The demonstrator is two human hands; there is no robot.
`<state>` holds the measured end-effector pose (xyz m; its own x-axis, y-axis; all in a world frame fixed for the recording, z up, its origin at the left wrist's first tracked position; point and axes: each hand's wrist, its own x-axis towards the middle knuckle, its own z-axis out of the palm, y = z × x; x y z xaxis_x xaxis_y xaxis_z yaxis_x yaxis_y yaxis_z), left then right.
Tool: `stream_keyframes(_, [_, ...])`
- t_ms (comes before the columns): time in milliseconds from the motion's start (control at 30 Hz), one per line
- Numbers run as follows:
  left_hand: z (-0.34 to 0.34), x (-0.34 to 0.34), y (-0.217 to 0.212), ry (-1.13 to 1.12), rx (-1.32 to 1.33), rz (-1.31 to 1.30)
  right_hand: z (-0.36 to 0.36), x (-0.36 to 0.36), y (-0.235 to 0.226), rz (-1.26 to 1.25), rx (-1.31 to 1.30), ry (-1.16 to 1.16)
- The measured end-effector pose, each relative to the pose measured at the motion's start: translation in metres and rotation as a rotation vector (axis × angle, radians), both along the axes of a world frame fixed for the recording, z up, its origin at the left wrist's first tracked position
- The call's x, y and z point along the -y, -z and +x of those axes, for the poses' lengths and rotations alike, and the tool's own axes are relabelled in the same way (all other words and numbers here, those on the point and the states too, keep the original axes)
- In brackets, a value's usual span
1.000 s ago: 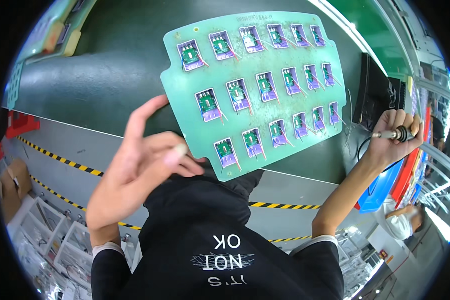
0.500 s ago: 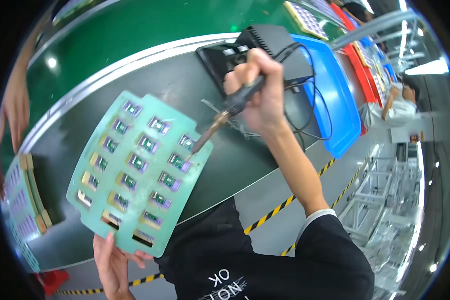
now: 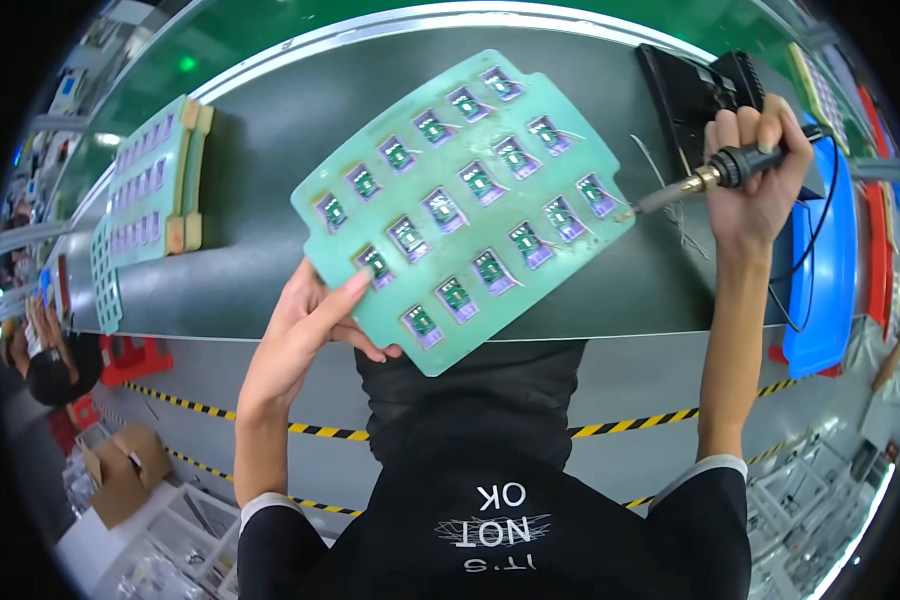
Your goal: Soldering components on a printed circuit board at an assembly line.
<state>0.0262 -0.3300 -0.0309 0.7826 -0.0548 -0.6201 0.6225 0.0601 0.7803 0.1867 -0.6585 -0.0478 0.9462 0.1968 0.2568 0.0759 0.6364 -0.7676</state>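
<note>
My left hand (image 3: 305, 325) holds the near left edge of a pale green carrier panel (image 3: 460, 205), thumb on top, fingers beneath. The panel carries several small green circuit boards in rows and tilts over the dark conveyor belt (image 3: 260, 160). My right hand (image 3: 755, 175) is shut on a soldering iron (image 3: 715, 175) with a black handle. Its metal tip points left and sits at the panel's right edge, close to the outermost boards.
A stack of similar green panels (image 3: 155, 185) lies on the belt at the left. A black soldering station (image 3: 695, 90) stands at the back right beside a blue tray (image 3: 830, 260). Yellow-black tape (image 3: 620, 425) marks the floor. Another person (image 3: 40, 355) crouches at far left.
The view has swung. The panel has levelled out and moved to the centre, still in my left hand. The soldering iron moved from over the panel's middle to its right edge.
</note>
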Motion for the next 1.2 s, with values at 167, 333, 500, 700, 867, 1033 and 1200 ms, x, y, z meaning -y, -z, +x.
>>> stream_keyframes(167, [-0.004,0.001,0.006,-0.011,0.062,0.023,-0.002,0.004,-0.001,-0.013,-0.019,0.021])
stream_keyframes(333, [-0.008,0.009,0.006,-0.082,0.105,0.059,-0.002,0.006,0.0,-0.002,0.012,-0.037])
stream_keyframes(500, [-0.014,0.004,0.02,-0.066,0.334,0.317,-0.006,0.002,0.0,0.001,-0.032,-0.018])
stream_keyframes(700, [-0.01,0.028,0.027,-0.452,0.256,-0.321,-0.017,-0.005,0.011,0.022,-0.031,0.019])
stream_keyframes(867, [-0.015,0.009,0.045,-0.524,0.298,-0.675,-0.028,-0.017,0.014,0.027,-0.019,0.051])
stream_keyframes(1033, [-0.007,0.002,0.061,-0.491,0.259,-0.523,-0.035,-0.025,0.019,0.041,-0.038,0.086])
stream_keyframes(1200, [0.01,-0.005,0.059,-0.296,0.291,-0.451,-0.045,-0.039,0.01,0.058,-0.027,0.102])
